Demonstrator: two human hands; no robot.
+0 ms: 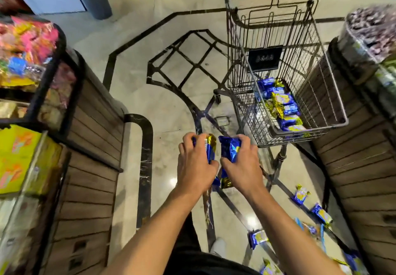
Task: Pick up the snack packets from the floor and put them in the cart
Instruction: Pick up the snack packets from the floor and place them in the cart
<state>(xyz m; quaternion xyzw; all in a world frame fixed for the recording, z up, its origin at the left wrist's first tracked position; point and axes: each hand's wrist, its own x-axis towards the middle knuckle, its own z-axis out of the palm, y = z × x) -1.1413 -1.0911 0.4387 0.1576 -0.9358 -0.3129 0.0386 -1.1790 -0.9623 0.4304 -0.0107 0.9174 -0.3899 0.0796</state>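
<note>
Snack packets [230, 149] glossy foil, cart [334, 94] bare metal wire, floor [165, 107] polished marble, shelf sides [94, 146] matt wood slats

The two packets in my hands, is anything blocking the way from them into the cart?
Nothing visible blocks it. The left hand and right hand each hold a blue and gold packet just short of the cart. Its near rim lies ahead to the right, its top is open, and packets in the cart lie low.
</note>
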